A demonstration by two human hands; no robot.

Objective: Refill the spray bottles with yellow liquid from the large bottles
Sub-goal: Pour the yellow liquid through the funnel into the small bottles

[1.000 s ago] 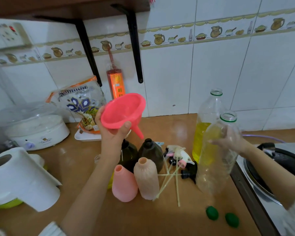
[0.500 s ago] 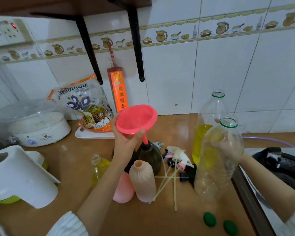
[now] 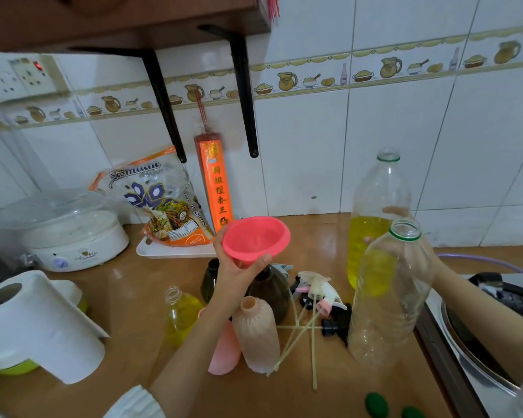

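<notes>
A: What's nearest the beige spray bottle (image 3: 257, 336)?
B: The right hand (image 3: 417, 251) grips a tilted large bottle (image 3: 390, 300) to its right.
A: And behind it?
B: The left hand (image 3: 234, 274) holds the pink funnel (image 3: 255, 239) over a dark bottle (image 3: 269, 289); the second large bottle (image 3: 372, 224) stands farthest back
</notes>
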